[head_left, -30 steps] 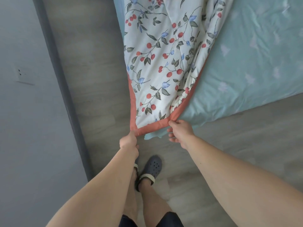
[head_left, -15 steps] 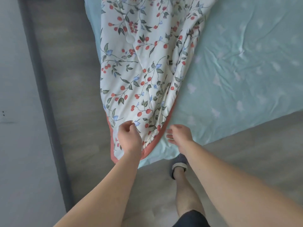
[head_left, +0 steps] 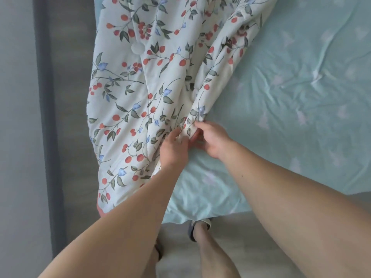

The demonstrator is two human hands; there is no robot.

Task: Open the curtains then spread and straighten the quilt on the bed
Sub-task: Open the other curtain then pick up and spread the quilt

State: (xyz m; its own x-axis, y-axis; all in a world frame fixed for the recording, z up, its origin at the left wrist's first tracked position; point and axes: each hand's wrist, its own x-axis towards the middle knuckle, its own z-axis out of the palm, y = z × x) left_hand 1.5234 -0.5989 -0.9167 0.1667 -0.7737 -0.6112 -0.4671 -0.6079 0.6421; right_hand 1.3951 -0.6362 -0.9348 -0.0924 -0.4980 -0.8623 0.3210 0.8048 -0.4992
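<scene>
My left hand [head_left: 174,150] and my right hand [head_left: 212,140] meet close together over the near part of the bed [head_left: 301,101], side by side and almost touching. Both grip the quilt [head_left: 144,93]. The fingers of my right hand curl round a bunched, rolled fold on the quilt's right side, thumb on top of it, pinching the cloth. The fingers of my left hand are bent into the same gathered cloth just to the left of that fold; their tips are partly buried in it, so I see the knuckles better than the grip itself.

The quilt lies in a long, narrow, crumpled strip along the left side of the bed, running from the top of the view down towards me. It is white, printed with red cherries, grey-green leaves and small blue leaves. A coral-red border [head_left: 100,209] shows at its near lower corner, which hangs off the bed's edge beside my left forearm. To the right of the quilt the pale mint sheet [head_left: 291,137] lies bare and wrinkled, with faint white shapes printed on it.

Left of the bed is a strip of grey wood-look floor [head_left: 72,77], then a dark skirting board [head_left: 47,117] and a pale wall. One dark shoe [head_left: 192,230] shows below the mattress corner. I can read no writing or labels anywhere.
</scene>
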